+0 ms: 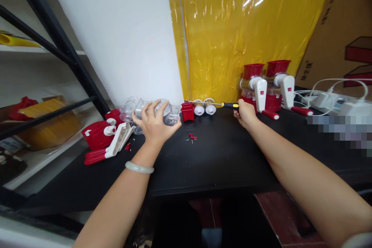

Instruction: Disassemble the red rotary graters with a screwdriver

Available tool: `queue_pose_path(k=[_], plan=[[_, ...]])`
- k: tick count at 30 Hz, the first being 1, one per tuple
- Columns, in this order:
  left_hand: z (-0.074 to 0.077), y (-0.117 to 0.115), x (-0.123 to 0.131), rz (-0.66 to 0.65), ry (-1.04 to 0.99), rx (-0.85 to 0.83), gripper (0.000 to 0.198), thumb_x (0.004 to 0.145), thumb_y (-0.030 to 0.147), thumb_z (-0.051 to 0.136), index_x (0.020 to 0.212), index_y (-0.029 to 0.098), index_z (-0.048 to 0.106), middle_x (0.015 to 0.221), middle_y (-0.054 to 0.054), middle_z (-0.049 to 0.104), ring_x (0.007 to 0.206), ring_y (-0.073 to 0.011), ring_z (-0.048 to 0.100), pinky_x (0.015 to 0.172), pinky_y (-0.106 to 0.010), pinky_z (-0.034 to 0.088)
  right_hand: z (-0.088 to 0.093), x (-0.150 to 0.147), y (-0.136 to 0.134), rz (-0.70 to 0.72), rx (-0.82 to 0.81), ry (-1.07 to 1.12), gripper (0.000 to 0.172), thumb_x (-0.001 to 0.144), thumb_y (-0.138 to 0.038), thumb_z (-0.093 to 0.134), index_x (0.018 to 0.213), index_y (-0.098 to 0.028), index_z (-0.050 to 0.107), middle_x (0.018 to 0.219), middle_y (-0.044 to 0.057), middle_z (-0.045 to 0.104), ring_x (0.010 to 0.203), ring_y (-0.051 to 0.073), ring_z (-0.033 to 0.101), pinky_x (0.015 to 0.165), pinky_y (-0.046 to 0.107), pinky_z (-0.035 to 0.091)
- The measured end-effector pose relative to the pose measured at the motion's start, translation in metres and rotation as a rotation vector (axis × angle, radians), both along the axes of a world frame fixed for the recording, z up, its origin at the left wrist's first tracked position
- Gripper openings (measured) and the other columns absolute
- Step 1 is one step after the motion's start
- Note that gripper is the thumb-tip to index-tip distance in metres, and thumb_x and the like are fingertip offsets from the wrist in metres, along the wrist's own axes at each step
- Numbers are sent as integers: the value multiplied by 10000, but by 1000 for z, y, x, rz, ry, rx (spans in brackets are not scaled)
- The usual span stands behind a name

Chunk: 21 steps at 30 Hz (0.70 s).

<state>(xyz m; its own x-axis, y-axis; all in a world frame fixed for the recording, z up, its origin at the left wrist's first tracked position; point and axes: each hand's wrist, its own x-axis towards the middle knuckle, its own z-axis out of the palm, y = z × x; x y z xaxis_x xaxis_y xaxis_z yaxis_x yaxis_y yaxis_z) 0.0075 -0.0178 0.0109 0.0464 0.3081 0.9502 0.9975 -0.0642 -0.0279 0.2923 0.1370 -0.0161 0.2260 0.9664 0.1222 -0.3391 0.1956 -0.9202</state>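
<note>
My left hand (153,122) wraps its fingers around a clear plastic housing (168,113) at the back left of the black table (221,159). A pale bangle sits on that wrist. My right hand (245,113) is closed on the black-and-yellow handle of a screwdriver (216,104), whose shaft points left toward two small white-ended drums (204,107). A small red cup-shaped part (187,112) stands between the two hands. Tiny red bits and screws (192,137) lie on the table in front of it.
Loose red and white parts with crank handles (106,139) pile up at the table's left end. Two assembled red-and-white crank machines (269,85) stand at the back right, with white cables and adapters (328,99) beside them. Yellow plastic sheet behind; black metal shelving at left.
</note>
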Motion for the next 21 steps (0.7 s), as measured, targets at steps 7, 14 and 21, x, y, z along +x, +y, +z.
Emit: queue_pose_path(k=[7, 14, 21], plan=[[5, 1, -3, -135, 361, -135, 545, 733, 407, 731, 1263, 353, 617, 1293, -72, 652, 1236, -390, 526, 1102, -687, 83, 4, 8, 4, -122, 4, -76, 260, 819, -243, 516, 578, -220, 421, 352, -48, 409, 285, 73, 340, 297, 176, 238], [2, 9, 4, -122, 385, -219, 529, 745, 385, 707, 1264, 328, 624, 1323, -89, 635, 1247, -390, 524, 1100, -700, 91, 6, 6, 1, -213, 87, -369, 280, 794, -290, 508, 528, -229, 448, 353, -37, 413, 317, 106, 382, 336, 219, 280], [3, 9, -1, -151, 412, -282, 558, 712, 350, 725, 1261, 329, 628, 1331, -81, 634, 1252, -388, 521, 1112, -706, 81, 13, 10, -4, -256, 100, -568, 291, 781, -301, 480, 501, -225, 494, 351, -13, 437, 402, 148, 459, 423, 243, 342]])
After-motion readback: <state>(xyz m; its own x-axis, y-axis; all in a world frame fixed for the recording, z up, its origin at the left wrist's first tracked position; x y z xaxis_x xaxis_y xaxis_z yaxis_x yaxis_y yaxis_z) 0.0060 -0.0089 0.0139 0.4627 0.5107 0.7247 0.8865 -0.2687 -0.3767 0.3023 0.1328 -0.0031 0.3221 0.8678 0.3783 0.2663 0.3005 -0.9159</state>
